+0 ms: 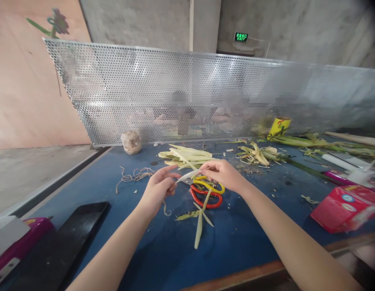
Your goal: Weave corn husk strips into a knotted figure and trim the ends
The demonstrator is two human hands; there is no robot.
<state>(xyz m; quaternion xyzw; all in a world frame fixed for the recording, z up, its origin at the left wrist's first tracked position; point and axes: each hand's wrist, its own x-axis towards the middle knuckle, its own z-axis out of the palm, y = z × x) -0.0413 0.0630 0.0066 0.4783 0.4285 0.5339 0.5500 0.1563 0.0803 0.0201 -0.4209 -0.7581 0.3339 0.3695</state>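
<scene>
A pale, narrow leaf strip (pixel 189 174) stretches between my hands above the table. My right hand (pixel 222 173) pinches its right end between thumb and fingers. At the strip's left tip, my left hand (pixel 160 186) has its thumb and fingers closed round it. Just below lie scissors (pixel 207 206) with red and yellow handles, partly covered by the strip and my right hand. Nearer to me rests a small shape of crossed leaf pieces (pixel 199 228), with a frayed greenish end to its left. Behind my hands is a pile of pale yellow-green leaves (pixel 187 155).
Twine (pixel 134 176) lies left of my hands, near a ball of string (pixel 131 142). A black phone (pixel 84 226) lies front left, a red box (pixel 345 208) at right. Leaf scraps (pixel 257 153) and green stalks (pixel 299 141) are farther back. A perforated metal screen (pixel 145 93) borders the table.
</scene>
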